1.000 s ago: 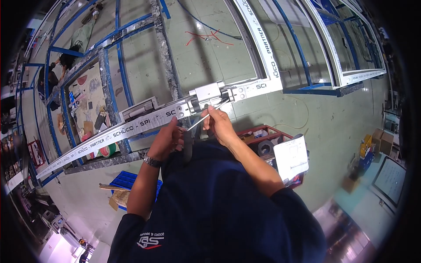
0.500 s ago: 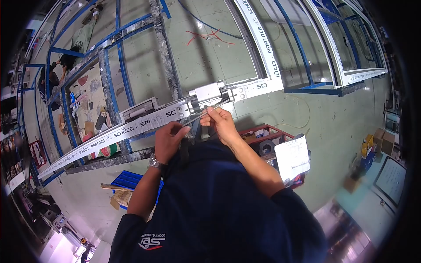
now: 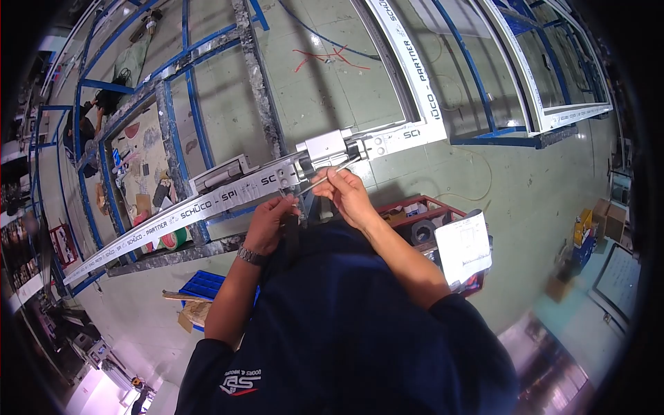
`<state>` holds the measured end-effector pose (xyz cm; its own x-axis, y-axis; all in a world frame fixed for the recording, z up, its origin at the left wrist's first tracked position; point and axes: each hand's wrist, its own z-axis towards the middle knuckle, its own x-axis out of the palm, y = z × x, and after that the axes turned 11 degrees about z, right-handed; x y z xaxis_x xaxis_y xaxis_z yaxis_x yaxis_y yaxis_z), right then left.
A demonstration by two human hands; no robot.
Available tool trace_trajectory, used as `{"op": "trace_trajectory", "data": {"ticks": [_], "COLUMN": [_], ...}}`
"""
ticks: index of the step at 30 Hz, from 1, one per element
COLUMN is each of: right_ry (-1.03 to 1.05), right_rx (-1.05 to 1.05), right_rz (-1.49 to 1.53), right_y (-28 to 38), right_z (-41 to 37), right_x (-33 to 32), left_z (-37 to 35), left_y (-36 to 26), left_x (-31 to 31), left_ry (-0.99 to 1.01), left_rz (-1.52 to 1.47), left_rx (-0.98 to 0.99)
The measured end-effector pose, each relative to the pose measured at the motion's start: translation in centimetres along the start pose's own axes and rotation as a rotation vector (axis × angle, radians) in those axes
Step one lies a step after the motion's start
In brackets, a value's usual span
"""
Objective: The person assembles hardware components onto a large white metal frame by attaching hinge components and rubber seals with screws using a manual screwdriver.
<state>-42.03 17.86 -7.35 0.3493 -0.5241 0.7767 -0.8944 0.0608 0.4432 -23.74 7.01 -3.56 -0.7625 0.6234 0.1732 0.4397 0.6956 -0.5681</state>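
A thin metal rod (image 3: 317,185) is pinched between the thumb and fingers of my right hand (image 3: 346,196). It slants up and right towards the hardware on the white frame profile (image 3: 207,205). My left hand (image 3: 272,220) is at the rod's lower left end, fingertips pressed together; whether they hold the rod's end or something small I cannot make out. Just beyond my hands a silver hinge-like block (image 3: 325,144) sits on the profile, by a gap with dark parts. A second long silver fitting (image 3: 223,173) lies along the profile further left.
Blue metal stands (image 3: 197,124) with worn padded bars carry the frame. A red-edged trolley (image 3: 432,202) holds a tape roll (image 3: 421,232) and a paper sheet (image 3: 462,250) by my right elbow. A blue crate (image 3: 202,285) stands lower left. Another white frame (image 3: 570,119) is at right.
My left hand has drawn slightly down and its wrist has turned. My right hand stays nearly in place with the rod.
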Motion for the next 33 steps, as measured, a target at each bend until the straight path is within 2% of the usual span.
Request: {"op": "trace_trajectory", "data": {"ticks": [3, 6, 9, 12, 15, 18, 21, 24, 27, 30, 33], "right_ry": [-0.003, -0.062, -0.057, -0.002, -0.005, -0.041, -0.047, -0.034, -0.003, 0.019, 0.068], "right_rx": [0.020, 0.025, 0.013, 0.008, -0.001, 0.007, 0.038, 0.022, 0.013, 0.004, -0.011], "right_rz": [0.042, -0.095, -0.084, -0.007, 0.030, -0.018, -0.055, -0.060, -0.006, 0.009, 0.016], "right_y": [0.2, 0.5, 0.3, 0.3, 0.4, 0.6, 0.8, 0.8, 0.5, 0.5, 0.2], "right_z": [0.0, 0.0, 0.1, 0.3, 0.3, 0.3, 0.2, 0.2, 0.4, 0.5, 0.7], "right_x": [0.0, 0.6, 0.4, 0.1, 0.4, 0.4, 0.6, 0.5, 0.1, 0.0, -0.4], "left_z": [-0.1, -1.7, -1.6, -0.7, -1.2, -0.5, -1.1, -2.0, -0.8, -0.3, -0.9], "left_y": [0.7, -0.7, -0.6, -0.4, -1.2, -0.4, -1.3, -0.9, 0.1, -0.2, -1.8], "left_x": [0.5, 1.8, 1.1, -1.3, -1.1, -0.6, 0.3, 0.4, -0.5, -0.5, 0.0], "left_ry": [-0.204, -0.523, -0.411, -0.009, 0.165, -0.100, -0.453, -0.422, -0.214, -0.140, 0.054], "left_rz": [0.376, 0.988, 0.789, 0.148, -0.093, 0.510, 1.120, 0.867, 0.667, 0.250, -0.076], "left_rx": [0.410, 0.879, 0.709, 0.144, 0.067, 0.470, 0.887, 0.547, 0.380, 0.058, -0.206]}}
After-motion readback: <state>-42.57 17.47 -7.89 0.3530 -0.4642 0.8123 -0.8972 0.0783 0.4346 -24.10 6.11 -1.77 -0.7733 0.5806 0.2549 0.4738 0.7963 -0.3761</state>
